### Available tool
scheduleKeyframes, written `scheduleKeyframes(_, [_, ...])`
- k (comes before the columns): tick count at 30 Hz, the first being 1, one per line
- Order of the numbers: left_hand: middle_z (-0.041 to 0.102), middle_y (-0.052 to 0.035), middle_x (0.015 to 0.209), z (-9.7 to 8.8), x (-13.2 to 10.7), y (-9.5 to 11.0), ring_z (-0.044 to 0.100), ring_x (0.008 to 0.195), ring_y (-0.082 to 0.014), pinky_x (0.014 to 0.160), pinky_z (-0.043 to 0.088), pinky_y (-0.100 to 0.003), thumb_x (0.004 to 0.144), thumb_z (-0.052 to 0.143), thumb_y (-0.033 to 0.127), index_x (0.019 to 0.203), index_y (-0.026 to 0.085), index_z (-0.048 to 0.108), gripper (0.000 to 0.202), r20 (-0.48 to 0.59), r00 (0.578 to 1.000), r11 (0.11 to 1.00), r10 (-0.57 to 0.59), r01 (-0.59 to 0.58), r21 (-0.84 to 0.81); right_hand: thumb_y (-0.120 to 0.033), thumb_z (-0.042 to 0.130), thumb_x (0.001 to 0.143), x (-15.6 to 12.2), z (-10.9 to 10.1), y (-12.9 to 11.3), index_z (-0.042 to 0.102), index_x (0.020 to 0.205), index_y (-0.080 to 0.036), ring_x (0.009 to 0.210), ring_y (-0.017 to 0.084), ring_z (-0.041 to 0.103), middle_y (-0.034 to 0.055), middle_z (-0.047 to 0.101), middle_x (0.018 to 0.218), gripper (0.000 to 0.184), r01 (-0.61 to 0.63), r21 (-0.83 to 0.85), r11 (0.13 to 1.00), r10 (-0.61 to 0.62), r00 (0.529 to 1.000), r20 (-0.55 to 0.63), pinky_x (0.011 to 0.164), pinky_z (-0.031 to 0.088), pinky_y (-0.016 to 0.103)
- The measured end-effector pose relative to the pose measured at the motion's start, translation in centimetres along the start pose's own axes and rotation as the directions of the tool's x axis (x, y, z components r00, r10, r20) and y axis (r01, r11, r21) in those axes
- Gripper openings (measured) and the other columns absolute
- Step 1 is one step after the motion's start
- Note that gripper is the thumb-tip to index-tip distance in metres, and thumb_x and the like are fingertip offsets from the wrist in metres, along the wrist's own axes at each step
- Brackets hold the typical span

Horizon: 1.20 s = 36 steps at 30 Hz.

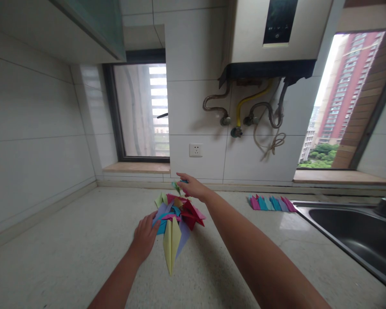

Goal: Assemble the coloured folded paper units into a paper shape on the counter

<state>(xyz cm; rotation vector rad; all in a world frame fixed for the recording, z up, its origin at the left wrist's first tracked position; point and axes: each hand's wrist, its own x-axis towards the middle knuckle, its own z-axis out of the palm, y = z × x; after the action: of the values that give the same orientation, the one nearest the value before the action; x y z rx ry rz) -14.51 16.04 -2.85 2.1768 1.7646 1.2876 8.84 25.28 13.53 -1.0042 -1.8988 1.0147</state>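
A heap of folded paper planes [176,212] in red, blue, pink, green and lilac lies on the pale stone counter [83,240]. A long yellow plane [171,244] sticks out of the heap toward me. My left hand [145,236] rests against the heap's near left side, fingers curled on the blue and yellow paper. My right hand [192,186] reaches over the far side of the heap, fingers stretched out, touching a small green and blue folded piece [177,186].
A row of folded paper pieces [272,203] in pink, teal and lilac lies by the back wall, left of the steel sink [357,231]. A wall socket [196,150], hoses under a water heater [263,34] and two windows stand behind.
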Motion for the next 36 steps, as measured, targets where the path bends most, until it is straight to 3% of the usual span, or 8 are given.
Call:
scheduleKeyframes(11, [0.060, -0.0094, 0.123, -0.1, 0.0, 0.0, 0.055, 0.112, -0.0241, 0.100, 0.043, -0.046, 0.099, 0.034, 0.047, 0.133, 0.024, 0.050, 0.044, -0.007, 1.000, 1.000, 0.012, -0.012, 0.002, -0.015, 0.058, 0.078, 0.5, 0.1, -0.4, 0.050, 0.141, -0.024, 0.069, 0.010, 0.052, 0.0041, 0.063, 0.095, 0.063, 0.051, 0.004, 0.999, -0.050, 0.992, -0.112, 0.071, 0.051, 0.027])
scheduleKeyframes(16, [0.060, -0.0096, 0.123, -0.1, 0.0, 0.0, 0.054, 0.113, -0.0239, 0.101, 0.042, -0.046, 0.099, 0.034, 0.047, 0.133, 0.024, 0.050, 0.044, -0.007, 1.000, 1.000, 0.006, -0.006, -0.002, -0.023, 0.059, 0.079, -0.6, 0.1, 0.6, 0.059, 0.130, -0.028, 0.111, 0.021, 0.057, 0.0067, 0.048, 0.143, 0.051, 0.075, 0.230, 0.970, -0.039, 0.986, -0.160, 0.084, 0.054, 0.034])
scheduleKeyframes(20, [0.060, -0.0104, 0.124, -0.3, 0.0, 0.3, 0.055, 0.114, -0.0244, 0.101, 0.043, -0.046, 0.098, 0.035, 0.047, 0.133, 0.024, 0.051, 0.044, -0.006, 1.000, 1.000, 0.002, -0.002, -0.004, -0.023, 0.058, 0.078, -2.7, -1.7, 3.7, 0.062, 0.124, -0.028, 0.124, 0.023, 0.053, 0.0044, 0.036, 0.154, 0.046, 0.082, 0.291, 0.953, -0.018, 0.976, -0.216, 0.094, 0.052, 0.040])
scheduleKeyframes(24, [0.060, -0.0104, 0.125, -0.4, -0.1, 0.5, 0.054, 0.114, -0.0246, 0.100, 0.043, -0.047, 0.098, 0.035, 0.047, 0.133, 0.024, 0.051, 0.045, 0.009, 1.000, 1.000, -0.006, 0.006, -0.007, -0.025, 0.051, 0.080, -6.3, -6.5, 9.9, 0.060, 0.126, -0.026, 0.118, 0.023, 0.058, 0.0069, 0.046, 0.148, 0.047, 0.010, 0.030, 0.999, 0.000, 0.948, -0.318, 0.095, 0.051, 0.044])
scheduleKeyframes(28, [0.059, -0.0088, 0.126, -0.2, -0.2, 0.0, 0.054, 0.116, -0.0243, 0.103, 0.042, -0.047, 0.098, 0.035, 0.047, 0.132, 0.025, 0.051, 0.043, -0.010, 1.000, 1.000, 0.011, -0.011, -0.020, -0.024, 0.043, 0.082, -12.3, -13.4, 16.5, 0.061, 0.119, -0.017, 0.109, 0.022, 0.062, 0.0111, 0.063, 0.125, 0.042, -0.311, -0.375, 0.873, 0.029, 0.802, -0.597, 0.102, 0.045, 0.039])
scheduleKeyframes(30, [0.060, -0.0081, 0.125, 0.0, -0.2, -0.4, 0.054, 0.116, -0.0246, 0.103, 0.042, -0.048, 0.098, 0.035, 0.046, 0.131, 0.025, 0.051, 0.043, -0.011, 1.000, 1.000, 0.024, -0.024, -0.018, -0.028, 0.044, 0.083, -15.7, -16.6, 18.8, 0.060, 0.118, -0.012, 0.112, 0.028, 0.059, 0.0181, 0.062, 0.121, 0.042, -0.450, -0.375, 0.811, 0.077, 0.717, -0.693, 0.102, 0.042, 0.044])
scheduleKeyframes(33, [0.059, -0.0084, 0.127, 0.2, -0.1, -1.0, 0.054, 0.119, -0.0249, 0.105, 0.041, -0.047, 0.097, 0.035, 0.046, 0.131, 0.024, 0.051, 0.044, -0.001, 0.998, 0.998, 0.061, -0.061, -0.012, -0.044, 0.048, 0.084, -19.9, -20.4, 20.8, 0.054, 0.124, -0.010, 0.116, 0.035, 0.056, 0.0238, 0.059, 0.121, 0.053, -0.763, -0.336, 0.552, 0.095, 0.458, -0.884, 0.099, 0.041, 0.048])
scheduleKeyframes(36, [0.058, -0.0085, 0.130, 0.3, 0.0, -1.3, 0.052, 0.122, -0.0250, 0.107, 0.039, -0.046, 0.097, 0.033, 0.046, 0.132, 0.023, 0.050, 0.045, 0.026, 0.998, 0.999, 0.049, -0.049, 0.000, -0.057, 0.048, 0.083, -21.8, -23.2, 21.8, 0.046, 0.134, -0.010, 0.120, 0.038, 0.052, 0.0254, 0.055, 0.127, 0.070, -0.835, -0.312, 0.454, 0.056, 0.376, -0.925, 0.097, 0.042, 0.049])
